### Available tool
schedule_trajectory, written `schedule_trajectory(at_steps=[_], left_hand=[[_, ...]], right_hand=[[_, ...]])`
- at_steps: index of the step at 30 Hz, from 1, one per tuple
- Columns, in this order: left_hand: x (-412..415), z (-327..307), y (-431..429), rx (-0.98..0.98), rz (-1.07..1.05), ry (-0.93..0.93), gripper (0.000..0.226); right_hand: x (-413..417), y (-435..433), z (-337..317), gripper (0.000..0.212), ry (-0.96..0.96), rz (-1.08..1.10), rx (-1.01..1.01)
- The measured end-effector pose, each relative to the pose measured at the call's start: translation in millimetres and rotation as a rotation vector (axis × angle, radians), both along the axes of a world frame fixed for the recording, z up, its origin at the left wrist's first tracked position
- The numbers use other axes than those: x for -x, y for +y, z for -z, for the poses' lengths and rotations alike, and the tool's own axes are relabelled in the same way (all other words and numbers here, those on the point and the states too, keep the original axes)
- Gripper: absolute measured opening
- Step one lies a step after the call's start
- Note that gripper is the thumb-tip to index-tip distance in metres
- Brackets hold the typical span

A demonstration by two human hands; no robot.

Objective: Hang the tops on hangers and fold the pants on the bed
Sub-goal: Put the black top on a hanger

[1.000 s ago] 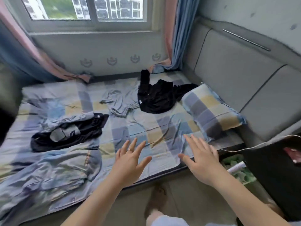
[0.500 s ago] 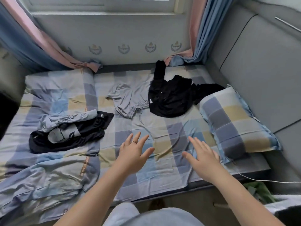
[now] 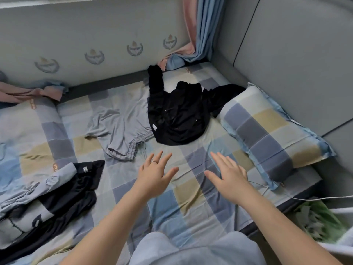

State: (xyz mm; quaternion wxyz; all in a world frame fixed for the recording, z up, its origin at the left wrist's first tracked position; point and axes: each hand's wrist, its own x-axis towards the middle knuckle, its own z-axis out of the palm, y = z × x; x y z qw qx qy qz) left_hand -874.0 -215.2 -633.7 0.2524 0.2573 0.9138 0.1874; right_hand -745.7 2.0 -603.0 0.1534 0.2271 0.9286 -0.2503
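Our left grip (image 3: 154,176) and right grip (image 3: 229,177) hover spread wide over the bed (image 3: 191,199), holding nothing. Black top (image 3: 177,119) and grey pants (image 3: 122,127) lie crumpled just beyond, more clothes (image 3: 63,190) heaped left. We see no hangers; nothing looks hung or folded yet.

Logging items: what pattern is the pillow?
The pillow is checked in grey-blue, pale yellow and light grey, clearest in the head view.

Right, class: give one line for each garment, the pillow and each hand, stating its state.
Black top: crumpled, not hung.
Grey pants: rumpled, unfolded.
Clothes heap: piled, unsorted.
Pillow: lying flat.
Left hand: open, empty.
Right hand: open, empty.
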Motion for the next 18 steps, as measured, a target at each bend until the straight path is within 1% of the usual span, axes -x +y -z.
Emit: schedule_trajectory(at_steps=[4, 9, 15, 18], left_hand=[[46, -1, -6, 0.008, 0.038, -0.037, 0.065], [94, -5, 4, -0.003, 0.041, -0.005, 0.065], [141, 20, 59, 0.026, 0.015, -0.05, 0.064], [164, 39, 100, 0.069, -0.056, -0.055, 0.064]], right_hand=[[42, -9, 10, 0.066, -0.045, 0.055, 0.019], [87, 7, 16, 0.067, -0.036, 0.067, 0.039], [137, 83, 40, 0.067, -0.031, 0.08, 0.031], [171, 135, 64, 0.067, -0.067, 0.012, 0.045]])
